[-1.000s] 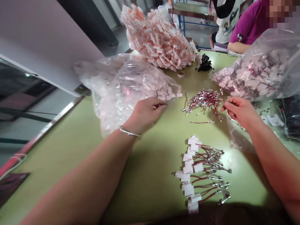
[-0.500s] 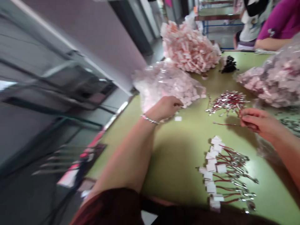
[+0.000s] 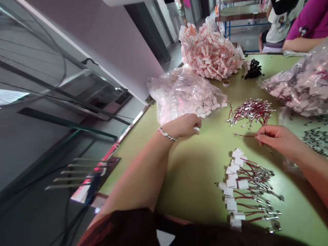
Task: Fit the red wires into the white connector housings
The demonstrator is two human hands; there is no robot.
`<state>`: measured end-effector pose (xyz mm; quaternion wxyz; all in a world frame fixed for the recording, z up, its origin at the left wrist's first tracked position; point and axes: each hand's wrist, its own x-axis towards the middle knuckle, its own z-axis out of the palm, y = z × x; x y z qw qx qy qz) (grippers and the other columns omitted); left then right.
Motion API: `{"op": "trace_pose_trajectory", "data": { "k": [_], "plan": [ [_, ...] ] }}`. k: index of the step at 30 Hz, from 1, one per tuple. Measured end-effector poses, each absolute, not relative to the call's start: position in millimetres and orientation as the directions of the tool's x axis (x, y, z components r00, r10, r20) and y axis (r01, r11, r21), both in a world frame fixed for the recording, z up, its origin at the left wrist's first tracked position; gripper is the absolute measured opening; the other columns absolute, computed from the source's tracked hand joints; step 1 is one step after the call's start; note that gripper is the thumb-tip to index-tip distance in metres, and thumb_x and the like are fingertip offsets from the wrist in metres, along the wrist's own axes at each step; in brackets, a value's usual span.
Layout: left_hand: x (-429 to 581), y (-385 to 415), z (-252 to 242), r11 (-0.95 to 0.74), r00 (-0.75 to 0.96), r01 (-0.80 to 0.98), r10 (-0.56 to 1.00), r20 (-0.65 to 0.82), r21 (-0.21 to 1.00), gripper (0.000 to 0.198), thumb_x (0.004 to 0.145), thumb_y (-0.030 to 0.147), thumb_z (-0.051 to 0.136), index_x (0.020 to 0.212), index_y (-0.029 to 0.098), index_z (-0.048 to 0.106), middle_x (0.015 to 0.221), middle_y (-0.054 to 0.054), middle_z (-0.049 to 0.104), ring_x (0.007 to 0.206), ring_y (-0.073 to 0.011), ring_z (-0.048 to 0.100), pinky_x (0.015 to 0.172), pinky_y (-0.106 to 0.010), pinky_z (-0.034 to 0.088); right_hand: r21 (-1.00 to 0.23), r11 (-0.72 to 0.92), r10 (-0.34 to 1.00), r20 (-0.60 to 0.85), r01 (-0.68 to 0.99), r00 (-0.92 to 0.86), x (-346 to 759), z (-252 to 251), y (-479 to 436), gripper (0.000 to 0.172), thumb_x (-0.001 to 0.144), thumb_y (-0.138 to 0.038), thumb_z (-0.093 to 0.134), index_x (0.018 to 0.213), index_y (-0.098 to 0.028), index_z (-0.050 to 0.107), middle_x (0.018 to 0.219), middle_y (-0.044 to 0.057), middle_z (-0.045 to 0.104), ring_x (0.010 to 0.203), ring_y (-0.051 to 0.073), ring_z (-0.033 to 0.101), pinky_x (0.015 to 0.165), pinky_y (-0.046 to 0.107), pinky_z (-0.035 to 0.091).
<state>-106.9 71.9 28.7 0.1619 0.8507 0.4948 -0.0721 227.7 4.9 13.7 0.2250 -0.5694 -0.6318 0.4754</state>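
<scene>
My left hand (image 3: 183, 125), with a silver bracelet at the wrist, rests on the green table (image 3: 194, 177) with its fingers curled round a small white connector (image 3: 196, 129). It lies just in front of a clear bag of white connectors (image 3: 183, 93). My right hand (image 3: 276, 139) pinches a thin red wire (image 3: 243, 135) by its end, close to a loose pile of red wires with metal terminals (image 3: 249, 111). Nearer to me lies a row of assembled wires with white connectors (image 3: 243, 186).
A big heap of pink-and-white parts (image 3: 210, 51) and a black bundle (image 3: 253, 70) sit at the far end. A clear bag of parts (image 3: 299, 85) lies at the right. Other people (image 3: 304, 25) sit beyond the table. The table's left edge drops to the floor.
The view has swung left. My left hand drew back from the bag with a white connector in its fingers. My right hand moved down from the wire pile holding a red wire.
</scene>
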Motion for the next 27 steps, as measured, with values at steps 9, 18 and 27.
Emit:
{"op": "trace_pose_trajectory", "data": {
  "k": [9,18,27],
  "plan": [
    [-74.7,60.7,20.5,-0.466,0.509,0.844,0.851,-0.126,0.265,0.013,0.076,0.028,0.051,0.078,0.019,0.06,0.079,-0.004,0.064,0.073,-0.0201,0.056,0.067,-0.032,0.041,-0.829,-0.146,0.926,-0.307,0.54,-0.221,212.2,12.2,-4.7,0.022,0.082,-0.031,0.054,0.063,-0.019,0.056,0.051,-0.003,0.05,0.046,0.009,0.038,0.048,0.026,0.029],
    [-16.6,31.4,-8.2,0.216,0.32,0.136,0.914,-0.249,0.967,0.027,0.073,0.028,0.067,0.096,0.014,0.067,0.066,-0.002,0.064,0.056,-0.0098,0.054,0.057,-0.024,0.044,-0.889,-0.29,0.872,-0.399,0.354,-0.286,206.7,17.6,-8.8,0.019,0.083,-0.03,0.056,0.068,-0.019,0.061,0.048,-0.005,0.044,0.045,0.008,0.033,0.048,0.026,0.025],
    [-13.8,23.9,-9.3,0.303,0.46,-0.002,0.847,-0.268,0.953,0.022,0.072,0.023,0.071,0.092,0.015,0.07,0.063,0.0,0.064,0.054,-0.0065,0.053,0.05,-0.019,0.04,-0.901,-0.31,0.844,-0.407,0.303,-0.349,199.2,15.4,-14.1,0.02,0.082,-0.031,0.057,0.066,-0.019,0.061,0.046,-0.006,0.042,0.043,0.007,0.029,0.046,0.025,0.019]
  ]
}}
